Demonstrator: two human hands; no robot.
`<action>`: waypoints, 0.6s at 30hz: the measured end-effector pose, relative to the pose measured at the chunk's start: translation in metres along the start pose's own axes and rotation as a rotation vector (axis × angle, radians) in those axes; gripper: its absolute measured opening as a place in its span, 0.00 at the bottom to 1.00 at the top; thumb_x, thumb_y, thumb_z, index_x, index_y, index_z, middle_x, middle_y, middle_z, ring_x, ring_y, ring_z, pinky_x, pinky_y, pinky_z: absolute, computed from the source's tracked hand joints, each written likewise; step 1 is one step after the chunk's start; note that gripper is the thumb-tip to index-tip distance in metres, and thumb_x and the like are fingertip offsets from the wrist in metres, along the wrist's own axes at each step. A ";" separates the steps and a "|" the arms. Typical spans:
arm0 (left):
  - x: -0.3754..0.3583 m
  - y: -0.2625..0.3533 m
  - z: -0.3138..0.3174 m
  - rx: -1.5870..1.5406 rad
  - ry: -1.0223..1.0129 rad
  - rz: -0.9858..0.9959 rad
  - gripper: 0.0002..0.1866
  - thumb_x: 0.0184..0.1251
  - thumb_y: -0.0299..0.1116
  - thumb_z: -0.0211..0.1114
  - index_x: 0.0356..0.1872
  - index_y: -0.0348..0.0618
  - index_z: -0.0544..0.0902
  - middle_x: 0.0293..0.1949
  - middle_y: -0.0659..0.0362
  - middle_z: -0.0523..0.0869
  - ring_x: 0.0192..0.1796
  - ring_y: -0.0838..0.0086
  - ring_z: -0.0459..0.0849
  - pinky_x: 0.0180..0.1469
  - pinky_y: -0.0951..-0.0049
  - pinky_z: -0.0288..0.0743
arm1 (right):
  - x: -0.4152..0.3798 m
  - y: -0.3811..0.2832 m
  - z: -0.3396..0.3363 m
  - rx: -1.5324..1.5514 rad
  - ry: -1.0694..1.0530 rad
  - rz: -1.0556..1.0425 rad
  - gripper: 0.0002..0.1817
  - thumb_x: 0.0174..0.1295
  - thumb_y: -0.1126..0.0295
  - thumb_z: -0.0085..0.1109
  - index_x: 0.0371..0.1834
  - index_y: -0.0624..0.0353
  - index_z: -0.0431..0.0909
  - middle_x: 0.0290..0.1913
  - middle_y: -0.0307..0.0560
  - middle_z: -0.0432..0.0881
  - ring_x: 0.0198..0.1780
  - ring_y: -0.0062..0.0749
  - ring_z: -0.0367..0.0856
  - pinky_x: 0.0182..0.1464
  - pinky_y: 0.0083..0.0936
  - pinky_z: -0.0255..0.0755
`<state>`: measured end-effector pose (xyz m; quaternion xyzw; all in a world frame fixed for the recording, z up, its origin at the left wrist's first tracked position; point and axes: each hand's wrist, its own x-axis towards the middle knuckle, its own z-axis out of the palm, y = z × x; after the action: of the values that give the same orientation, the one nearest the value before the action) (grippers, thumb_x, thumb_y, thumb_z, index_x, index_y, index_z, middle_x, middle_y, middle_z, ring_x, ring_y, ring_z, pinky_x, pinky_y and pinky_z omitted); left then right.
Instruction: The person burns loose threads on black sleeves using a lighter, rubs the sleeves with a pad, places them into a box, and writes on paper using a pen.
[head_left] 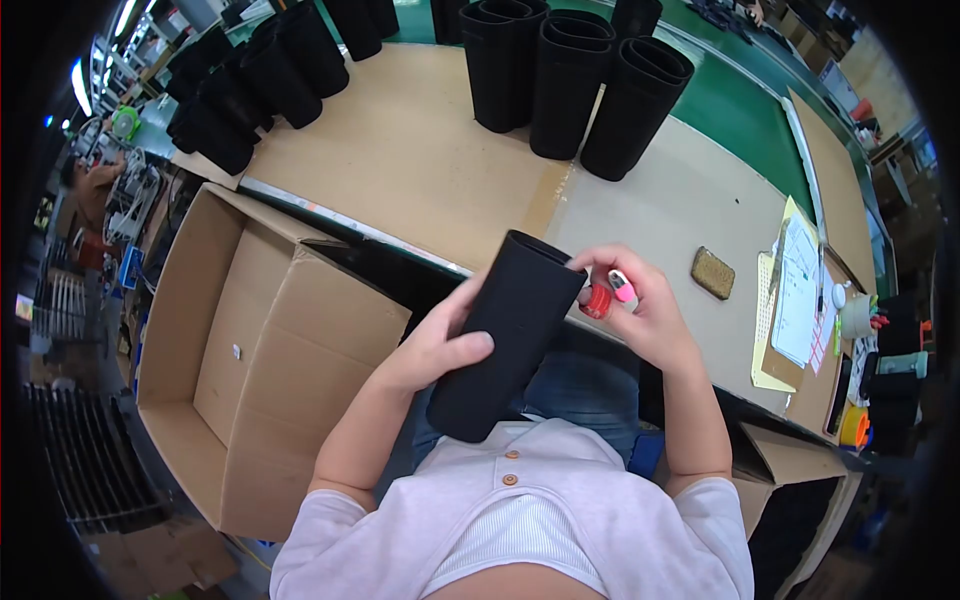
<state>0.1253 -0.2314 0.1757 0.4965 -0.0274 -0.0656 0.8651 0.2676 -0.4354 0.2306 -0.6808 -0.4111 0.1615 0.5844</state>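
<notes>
A black tube-shaped sleeve (505, 335) slants across my lap, its open end toward the table. My left hand (435, 345) wraps around its middle and grips it. My right hand (640, 305) is at the sleeve's top rim, fingers closed on a small red-capped item (598, 300) and a pink-and-white one (622, 289). Both hands are held just in front of the table's near edge.
Several upright black tubes (570, 85) stand at the table's far side, more lie piled at the far left (245, 85). An open cardboard box (250, 350) sits to my left. A brown sponge-like block (712, 272), papers (795, 295) and tape rolls (855, 425) lie to the right.
</notes>
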 end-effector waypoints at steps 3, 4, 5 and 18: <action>0.000 0.013 0.028 0.501 0.165 0.136 0.44 0.56 0.35 0.72 0.73 0.46 0.59 0.64 0.49 0.71 0.62 0.57 0.73 0.61 0.65 0.68 | 0.005 -0.005 -0.005 -0.248 0.019 -0.171 0.08 0.52 0.70 0.60 0.34 0.56 0.74 0.31 0.39 0.75 0.32 0.28 0.73 0.36 0.21 0.66; 0.000 0.019 0.039 0.751 0.244 0.209 0.44 0.55 0.34 0.73 0.73 0.46 0.60 0.64 0.49 0.70 0.62 0.57 0.73 0.61 0.65 0.69 | 0.006 -0.005 -0.006 -0.373 0.027 -0.254 0.10 0.50 0.68 0.61 0.34 0.56 0.74 0.31 0.39 0.75 0.32 0.30 0.74 0.36 0.22 0.67; 0.001 0.022 0.044 1.003 0.319 0.284 0.44 0.53 0.33 0.74 0.72 0.46 0.62 0.64 0.49 0.70 0.61 0.56 0.73 0.61 0.65 0.69 | 0.006 -0.005 -0.007 -0.500 0.036 -0.336 0.11 0.47 0.67 0.62 0.34 0.55 0.73 0.30 0.40 0.75 0.31 0.32 0.74 0.35 0.23 0.68; -0.002 0.033 0.049 1.487 0.402 0.496 0.37 0.43 0.26 0.74 0.61 0.59 0.78 0.64 0.50 0.70 0.58 0.55 0.73 0.58 0.62 0.70 | 0.018 0.002 -0.007 -0.780 -0.055 -0.552 0.15 0.43 0.58 0.62 0.30 0.52 0.71 0.28 0.40 0.71 0.28 0.34 0.70 0.32 0.27 0.65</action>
<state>0.1208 -0.2564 0.2290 0.9237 -0.0170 0.2541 0.2864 0.2843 -0.4272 0.2355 -0.7100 -0.6219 -0.1480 0.2952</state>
